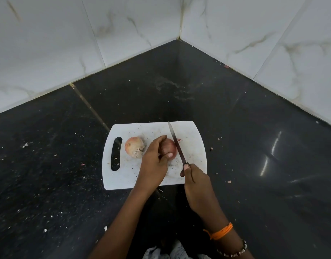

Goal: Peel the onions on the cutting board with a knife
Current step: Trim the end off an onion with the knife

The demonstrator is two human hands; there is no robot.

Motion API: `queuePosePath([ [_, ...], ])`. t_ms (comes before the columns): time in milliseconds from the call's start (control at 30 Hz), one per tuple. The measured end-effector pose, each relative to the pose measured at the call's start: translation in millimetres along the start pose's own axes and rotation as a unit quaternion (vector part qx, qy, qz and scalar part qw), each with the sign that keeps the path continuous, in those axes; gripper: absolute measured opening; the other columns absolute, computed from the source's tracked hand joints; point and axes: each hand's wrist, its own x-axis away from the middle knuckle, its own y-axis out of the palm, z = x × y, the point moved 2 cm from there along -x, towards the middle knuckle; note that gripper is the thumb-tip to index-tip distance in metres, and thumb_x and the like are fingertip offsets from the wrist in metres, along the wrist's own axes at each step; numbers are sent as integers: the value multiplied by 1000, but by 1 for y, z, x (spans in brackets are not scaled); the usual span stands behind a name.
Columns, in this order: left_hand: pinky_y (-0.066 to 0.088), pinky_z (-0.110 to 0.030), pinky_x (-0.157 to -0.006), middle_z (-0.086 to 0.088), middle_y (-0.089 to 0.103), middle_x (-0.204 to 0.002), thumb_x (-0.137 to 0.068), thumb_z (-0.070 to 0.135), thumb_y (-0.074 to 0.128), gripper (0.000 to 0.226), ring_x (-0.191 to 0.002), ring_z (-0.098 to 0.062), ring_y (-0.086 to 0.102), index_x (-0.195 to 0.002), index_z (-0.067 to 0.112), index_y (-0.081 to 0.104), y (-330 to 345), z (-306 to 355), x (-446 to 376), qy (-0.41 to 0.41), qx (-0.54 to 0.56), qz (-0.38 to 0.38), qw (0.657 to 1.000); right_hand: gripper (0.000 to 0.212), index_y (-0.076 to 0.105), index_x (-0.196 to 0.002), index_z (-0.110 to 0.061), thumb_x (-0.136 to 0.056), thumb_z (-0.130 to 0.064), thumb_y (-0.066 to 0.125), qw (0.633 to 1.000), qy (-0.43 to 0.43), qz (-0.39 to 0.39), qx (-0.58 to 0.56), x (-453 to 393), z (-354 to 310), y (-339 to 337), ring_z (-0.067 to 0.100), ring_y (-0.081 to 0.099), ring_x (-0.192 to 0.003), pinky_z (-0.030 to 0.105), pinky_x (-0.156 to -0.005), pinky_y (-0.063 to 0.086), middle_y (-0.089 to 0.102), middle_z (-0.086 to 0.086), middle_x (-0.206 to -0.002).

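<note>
Cutting board: a white plastic rectangular cutting board (194, 139) with rounded corners and a slot handle at its left end lies on the black speckled stone worktop (48, 174), near the tiled corner.
Held onion: a reddish-pink round onion (169, 147) sits on the middle of the board, under the left hand's fingers.
Second onion: a pale, papery-skinned round onion (134, 147) rests on the board just left of the held one, beside the slot handle, with its skin torn at the lower right.
Left hand: the left hand (154, 163) has its grip curled over the reddish onion, thumb on the near side and fingers arched over the top.
Right hand: the right hand (195, 181) has its grip closed round the handle of a slim steel-bladed knife (176, 144).
Knife: the blade lies against the right side of the held onion, tip pointing away toward the board's far edge.
Scraps: a small reddish peel fragment (179, 140) lies on the board just right of the blade; pale flecks dot the worktop.
Wrist: an orange thread band (221, 231) and a beaded bracelet (234, 252) circle the right wrist.
</note>
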Motion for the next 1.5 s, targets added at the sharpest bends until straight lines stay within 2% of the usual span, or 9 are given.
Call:
queuePosePath([
  [333,35,-15,-95,-3,57,-130,-86,7,64,49,-119,-17,52,-133,12,50,8,5,0,58,-88,64,992,30,41,-89,-16,-103,-32,21,986,-23,-17,165,-8,-12,3,19,56,-69,31,-61,41,53,0,-74],
  [433,35,-10,-94,-2,58,-128,-86,6,63,46,-118,-17,52,-131,11,51,11,5,1,63,-91,76,991,29,42,-87,-16,-103,-31,23,986,-26,-24,160,-12,-10,6,16,54,-65,30,-60,42,50,-3,-71],
  [567,40,-31,-106,-3,57,-131,-86,4,63,48,-122,-19,51,-132,10,50,13,6,0,73,-99,71,990,29,41,-85,-18,-103,-32,22,985,-17,-23,173,-9,-6,7,11,47,-59,27,-54,35,45,-8,-66],
  [800,34,-24,-106,-2,53,-135,-86,4,62,50,-125,-17,48,-134,11,49,19,7,0,72,-109,77,988,29,40,-84,-18,-103,-31,23,984,4,-29,178,-12,-2,5,16,48,-65,28,-61,35,45,-7,-68],
  [933,36,-20,-105,0,56,-131,-85,3,62,48,-121,-13,49,-131,11,51,18,5,0,73,-88,80,990,27,48,-95,-10,-103,-25,27,982,19,-71,175,-29,-3,10,29,57,-87,28,-65,33,59,9,-93],
  [1067,32,2,-91,15,50,-121,-83,4,66,51,-112,0,46,-131,15,52,10,3,0,40,-30,96,994,31,42,-82,-17,-103,-31,23,984,39,-86,151,-13,8,13,24,55,-73,30,-64,39,50,-1,-73],
  [1200,43,-13,-90,9,51,-122,-79,8,72,54,-110,-9,51,-123,25,45,8,-3,-1,1,5,48,999,33,42,-81,-16,-103,-34,24,987,36,-48,149,-20,10,1,23,52,-69,32,-64,40,45,-3,-68],
  [1333,41,-4,-83,13,47,-114,-78,5,72,55,-108,-7,50,-117,27,39,5,-3,-7,-9,-2,31,999,40,53,-88,-5,-102,-31,28,995,35,-25,89,-28,7,-14,25,54,-71,41,-71,47,56,8,-76],
  [1500,40,-18,-100,0,41,-131,-74,2,74,63,-117,-8,40,-127,18,44,7,0,-10,43,-48,68,996,36,55,-90,-8,-102,-29,28,997,35,-26,71,-24,4,-15,11,51,-67,20,-60,41,56,2,-78],
])
